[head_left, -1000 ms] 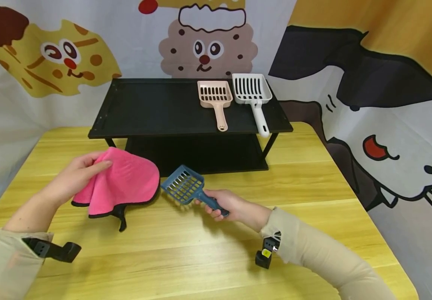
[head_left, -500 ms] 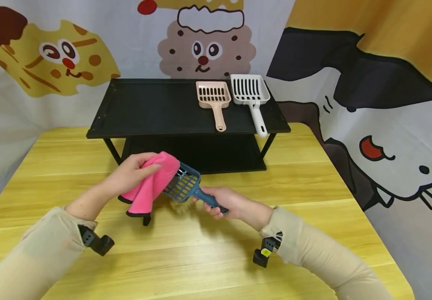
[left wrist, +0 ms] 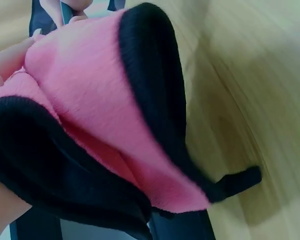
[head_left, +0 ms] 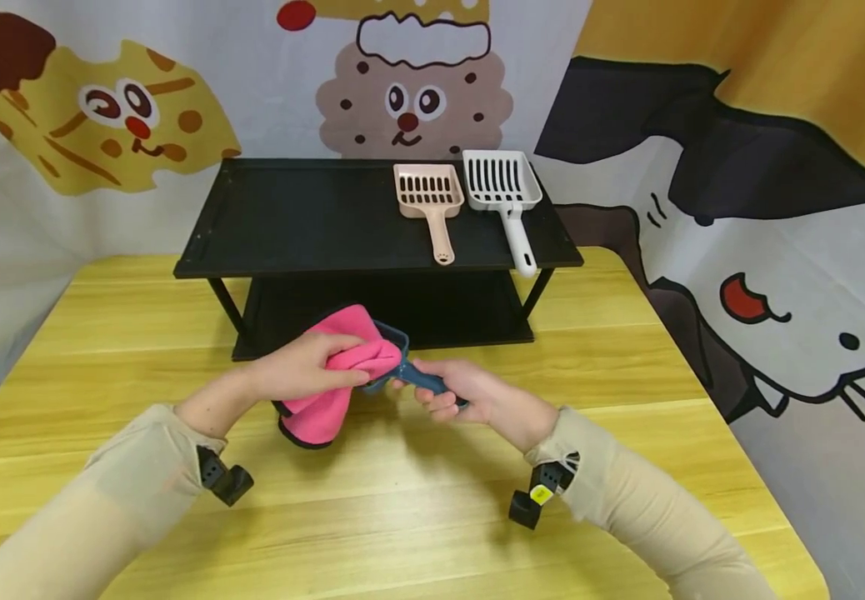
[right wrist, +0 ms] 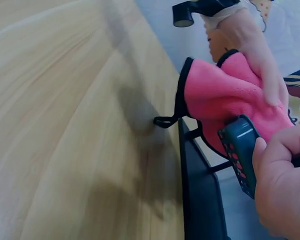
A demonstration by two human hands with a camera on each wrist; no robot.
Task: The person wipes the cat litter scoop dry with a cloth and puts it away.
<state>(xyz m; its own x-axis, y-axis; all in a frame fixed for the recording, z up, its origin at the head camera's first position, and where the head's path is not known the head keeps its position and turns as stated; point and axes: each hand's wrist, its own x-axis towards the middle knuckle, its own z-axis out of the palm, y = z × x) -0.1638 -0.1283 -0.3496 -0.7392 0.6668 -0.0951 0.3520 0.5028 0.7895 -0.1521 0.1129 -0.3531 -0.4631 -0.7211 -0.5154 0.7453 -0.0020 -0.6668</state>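
Note:
My left hand (head_left: 305,364) pinches a pink cloth (head_left: 320,417) with black edging and presses it into the head of a blue litter scoop (head_left: 397,337). The cloth covers most of the slotted head. My right hand (head_left: 470,392) grips the scoop's handle, holding it above the table. In the right wrist view the scoop's slotted side (right wrist: 240,155) shows with pink behind the slots, and a black loop (right wrist: 165,121) hangs from the cloth. The left wrist view is filled mostly by the folded cloth (left wrist: 90,80), with part of the left hand behind it.
A black two-tier rack (head_left: 290,217) stands at the back of the wooden table (head_left: 402,517). On its upper shelf lie a pink litter scoop (head_left: 429,192) and a white litter scoop (head_left: 503,179), side by side at the right. A cartoon-printed curtain (head_left: 267,75) hangs behind.
My left hand has carried the cloth rightward from beside the blue scoop onto its head, covering the slots. The right hand keeps its grip on the handle, shifting only slightly.

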